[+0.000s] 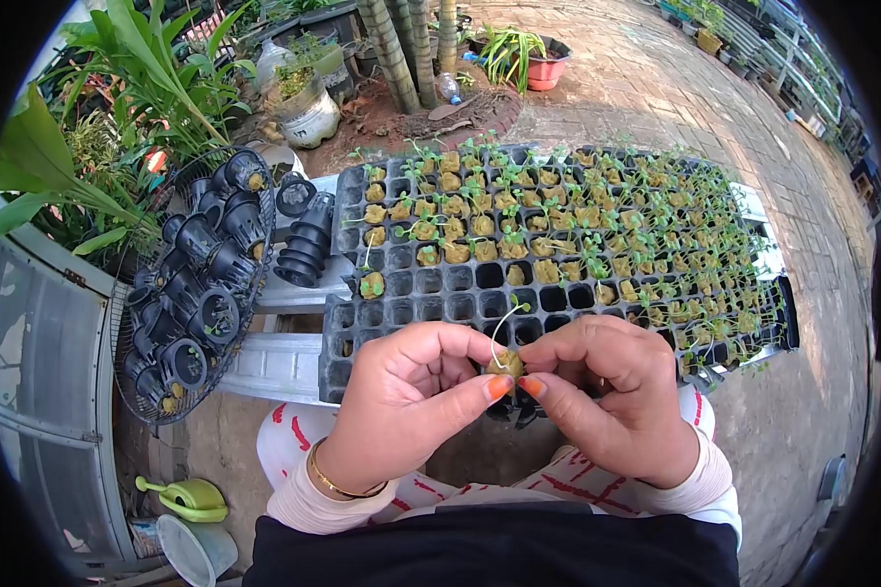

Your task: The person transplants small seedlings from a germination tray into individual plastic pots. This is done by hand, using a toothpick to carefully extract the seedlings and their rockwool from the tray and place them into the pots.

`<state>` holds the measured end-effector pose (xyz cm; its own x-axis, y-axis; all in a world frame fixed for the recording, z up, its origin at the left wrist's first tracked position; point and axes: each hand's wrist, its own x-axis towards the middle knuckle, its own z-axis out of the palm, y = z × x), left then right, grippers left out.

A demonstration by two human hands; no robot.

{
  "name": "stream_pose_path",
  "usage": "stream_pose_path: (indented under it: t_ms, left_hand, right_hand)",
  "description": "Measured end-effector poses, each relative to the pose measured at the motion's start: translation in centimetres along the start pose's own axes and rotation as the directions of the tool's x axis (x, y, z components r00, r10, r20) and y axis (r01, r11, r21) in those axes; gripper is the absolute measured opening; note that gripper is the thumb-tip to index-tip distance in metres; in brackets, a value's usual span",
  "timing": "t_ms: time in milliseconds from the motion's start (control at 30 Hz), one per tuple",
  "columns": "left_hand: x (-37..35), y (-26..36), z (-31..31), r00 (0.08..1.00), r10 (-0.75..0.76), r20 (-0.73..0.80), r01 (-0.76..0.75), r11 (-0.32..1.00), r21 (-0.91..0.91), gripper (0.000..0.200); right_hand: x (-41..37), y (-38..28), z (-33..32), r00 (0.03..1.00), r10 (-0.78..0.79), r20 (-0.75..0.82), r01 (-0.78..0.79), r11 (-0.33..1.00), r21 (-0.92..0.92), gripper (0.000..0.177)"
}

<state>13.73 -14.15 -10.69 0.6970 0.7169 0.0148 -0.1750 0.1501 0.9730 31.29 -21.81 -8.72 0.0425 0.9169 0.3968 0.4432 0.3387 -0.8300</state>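
Observation:
Between the fingertips of both hands is a small brownish-yellow plug (505,365) with a pale, thin-stemmed seedling (500,331) rising from it. My left hand (416,391) pinches the plug from the left, thumb and index finger closed on it. From the right, my right hand (612,391) grips it the same way. Both hands are above the near edge of a black seedling tray (398,284). Many of its cells hold similar plugs with green sprouts (455,252), mostly toward the right; several cells at the left and front hold none.
At left, a black wire basket (264,210) holds black net pots (215,318). A stack of net pots (306,245) stands on the silver slatted bench (274,362). Lower left are a green watering can (194,499) and a pale bucket (194,550). Behind are potted plants and a red pot (548,70).

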Motion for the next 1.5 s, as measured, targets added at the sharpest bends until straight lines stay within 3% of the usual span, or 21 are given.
stream_pose_path:
  t_ms: [67, 300, 500, 600, 667, 767, 967, 1167, 1500]
  left_hand:
    - [-0.1, 0.1, 0.4, 1.0, 0.014, 0.008, -0.013, 0.995, -0.098, 0.02]
    - [-0.7, 0.4, -0.1, 0.998, -0.041, 0.051, 0.048, 0.988, -0.149, 0.016]
    - [-0.7, -0.2, 0.2, 0.999, 0.039, -0.031, -0.044, 0.985, -0.17, 0.015]
    - [-0.5, -0.8, 0.4, 0.991, 0.129, -0.041, -0.133, 0.985, -0.106, 0.016]
    - [-0.4, -1.1, 0.5, 0.955, 0.295, -0.039, -0.29, 0.952, 0.093, 0.017]
    - [-0.3, -1.1, 0.3, 0.944, 0.328, -0.028, -0.319, 0.932, 0.17, 0.017]
    - [-0.1, -1.3, 0.5, 0.965, 0.256, -0.057, -0.254, 0.967, 0.036, 0.014]
    - [0.1, -1.4, 0.7, 0.977, 0.213, -0.034, -0.214, 0.976, -0.05, 0.014]
    - [-0.1, -1.6, 0.8, 0.976, 0.21, -0.06, -0.208, 0.978, 0.029, 0.013]
  right_hand:
    - [-0.2, 0.0, 0.3, 1.0, -0.009, -0.003, 0.009, 1.0, 0.004, 0.014]
    - [-0.6, -0.1, 0.8, 0.999, -0.006, -0.05, 0.007, 1.0, 0.009, 0.013]
    - [-0.6, -0.6, 0.4, 0.997, -0.011, -0.077, 0.008, 0.999, -0.034, 0.01]
    - [-0.4, -0.2, 0.3, 0.996, -0.029, -0.086, 0.027, 0.999, -0.024, 0.009]
    - [-0.4, 0.0, 0.3, 0.996, -0.029, -0.08, 0.028, 1.0, -0.013, 0.008]
    - [-0.4, -0.1, 0.4, 0.996, 0.049, -0.074, -0.046, 0.998, 0.043, 0.007]
    - [-0.5, -0.2, 0.2, 0.996, 0.072, -0.056, -0.07, 0.997, 0.021, 0.007]
    - [-0.4, 0.2, 0.7, 0.998, -0.005, -0.068, 0.004, 1.0, -0.027, 0.007]
    - [-0.7, 0.6, 1.3, 0.994, -0.011, -0.11, 0.008, 0.999, -0.032, 0.005]
